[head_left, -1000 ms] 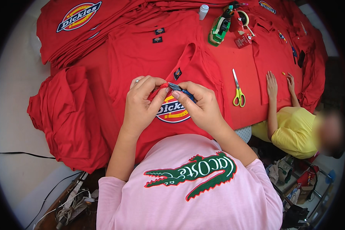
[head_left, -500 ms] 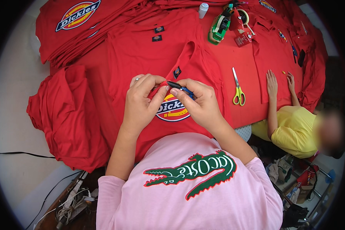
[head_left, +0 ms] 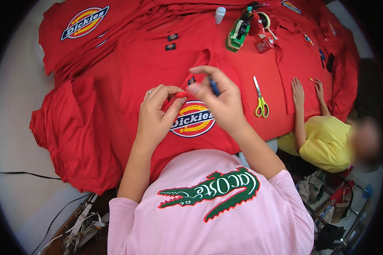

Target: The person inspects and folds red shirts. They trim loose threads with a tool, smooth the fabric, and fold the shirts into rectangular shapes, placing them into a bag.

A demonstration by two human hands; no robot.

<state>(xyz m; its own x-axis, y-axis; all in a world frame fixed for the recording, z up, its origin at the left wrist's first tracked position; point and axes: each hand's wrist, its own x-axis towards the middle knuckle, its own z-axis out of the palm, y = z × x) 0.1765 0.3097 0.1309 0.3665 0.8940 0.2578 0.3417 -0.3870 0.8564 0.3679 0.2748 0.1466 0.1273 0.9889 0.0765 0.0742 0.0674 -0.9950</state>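
A red T-shirt [head_left: 157,70] with a round printed emblem lies spread in front of me. My left hand [head_left: 159,109] pinches a folded bit of its edge between thumb and fingers, just above the emblem. Close by on the right, my right hand [head_left: 222,100] is raised over the shirt and blurred by motion. Tucked in its palm are blue-handled thread snips [head_left: 214,86], mostly hidden by the fingers. Thumb and forefinger of that hand are apart, off the cloth.
Yellow-handled scissors [head_left: 260,100] lie to the right. Farther back stand a green tape dispenser [head_left: 238,33], a white bottle [head_left: 220,15] and a red box [head_left: 264,44]. Red shirts are stacked [head_left: 93,46] far left and heaped [head_left: 74,131] near left. A co-worker in yellow [head_left: 325,142] handles another red shirt.
My right hand has lifted away from the pinched edge, carrying the snips back into its palm, and its thumb and forefinger have spread. My left hand keeps its pinch.
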